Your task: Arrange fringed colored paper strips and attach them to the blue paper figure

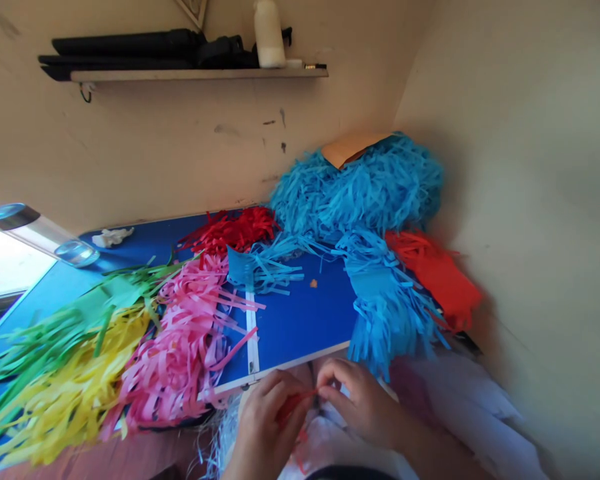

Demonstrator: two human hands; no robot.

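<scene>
Just off the table's front edge, my left hand (267, 420) is closed around a piece of red-orange paper (291, 405). The thumb and fingertips of my right hand (357, 400) pinch the paper's twisted end, so the two hands nearly touch. Loose red-orange strips (301, 448) hang below, over my lap. Most of the held piece is hidden inside the left hand. Nearest on the table is a blue fringed paper bundle (380, 293), just beyond my right hand. Pink paper strips (185, 333) lie to the left of my left hand.
The blue folding table (300, 320) also bears yellow fringe (80, 387), green fringe (80, 313), red strips (240, 227) and red sheets (440, 277). A large blue fringed mass (365, 190) rests against the wall. A water bottle (45, 237) stands left; a shelf (200, 75) hangs above.
</scene>
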